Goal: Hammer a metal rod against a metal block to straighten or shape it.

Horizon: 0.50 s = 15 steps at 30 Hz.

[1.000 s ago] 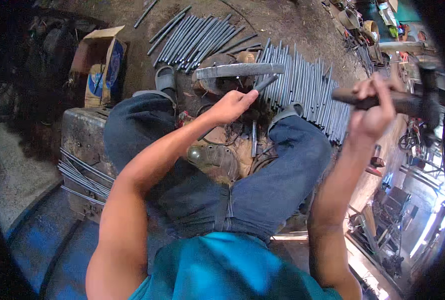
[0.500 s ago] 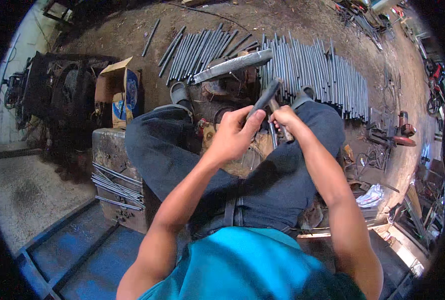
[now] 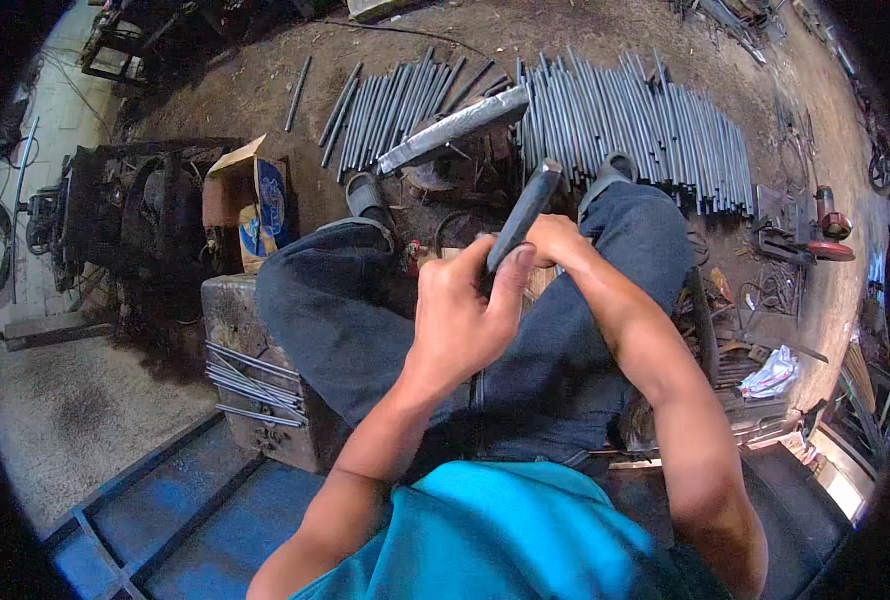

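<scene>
In front of my lap, my left hand [image 3: 470,305] is closed around a thick dark metal bar [image 3: 525,215], its thumb along the side. The bar tilts up and away to the right, and its far end looks worn bright. Just behind it, my right hand [image 3: 557,242] is curled with its knuckles up. Its fingers are mostly hidden by the bar and the left hand, so what it grips does not show. Beyond both hands, a long grey metal piece [image 3: 455,128] lies slanted over a dark stand between my feet.
Many thin grey rods [image 3: 635,130] lie in rows on the dirt floor ahead. At left, an open cardboard box [image 3: 248,200] stands behind a worn metal block [image 3: 235,310] carrying several thin rods [image 3: 255,385]. A machine with a red disc [image 3: 830,250] is at right.
My left hand has drawn nearer and holds the bar more steeply. My right hand has shifted behind the bar; the wooden handle seen in it before is now hidden.
</scene>
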Tool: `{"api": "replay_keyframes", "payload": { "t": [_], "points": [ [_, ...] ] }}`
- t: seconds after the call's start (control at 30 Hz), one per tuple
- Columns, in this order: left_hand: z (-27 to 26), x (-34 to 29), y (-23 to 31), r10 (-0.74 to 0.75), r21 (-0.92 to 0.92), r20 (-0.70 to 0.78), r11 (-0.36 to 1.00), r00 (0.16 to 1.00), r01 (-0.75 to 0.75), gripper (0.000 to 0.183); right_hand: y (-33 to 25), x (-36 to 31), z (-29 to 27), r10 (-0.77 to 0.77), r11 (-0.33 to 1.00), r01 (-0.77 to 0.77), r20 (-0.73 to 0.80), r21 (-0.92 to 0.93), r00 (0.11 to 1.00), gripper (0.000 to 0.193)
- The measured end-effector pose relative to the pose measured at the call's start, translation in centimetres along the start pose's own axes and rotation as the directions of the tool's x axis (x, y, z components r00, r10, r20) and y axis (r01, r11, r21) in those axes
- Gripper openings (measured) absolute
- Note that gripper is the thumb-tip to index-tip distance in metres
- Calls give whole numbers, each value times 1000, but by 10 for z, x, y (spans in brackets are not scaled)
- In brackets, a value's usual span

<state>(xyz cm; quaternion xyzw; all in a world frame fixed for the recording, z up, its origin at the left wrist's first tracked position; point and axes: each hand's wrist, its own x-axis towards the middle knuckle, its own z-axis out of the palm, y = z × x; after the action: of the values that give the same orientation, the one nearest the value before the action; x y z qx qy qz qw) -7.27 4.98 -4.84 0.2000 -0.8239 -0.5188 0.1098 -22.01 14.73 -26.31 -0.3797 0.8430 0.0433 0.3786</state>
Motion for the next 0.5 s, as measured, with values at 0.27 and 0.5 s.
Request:
{"api": "replay_keyframes", "payload": {
  "t": [0.27, 0.5],
  "points": [
    [10, 6, -10, -73, -407, 142, 905, 987, 125, 30, 19, 5, 6, 114, 989, -96, 171, -110, 979, 31],
    [1, 11, -19, -48, -631, 421, 702, 906, 330, 33, 19, 11, -6, 175, 985, -174, 121, -21, 977, 32]
  ]
}}
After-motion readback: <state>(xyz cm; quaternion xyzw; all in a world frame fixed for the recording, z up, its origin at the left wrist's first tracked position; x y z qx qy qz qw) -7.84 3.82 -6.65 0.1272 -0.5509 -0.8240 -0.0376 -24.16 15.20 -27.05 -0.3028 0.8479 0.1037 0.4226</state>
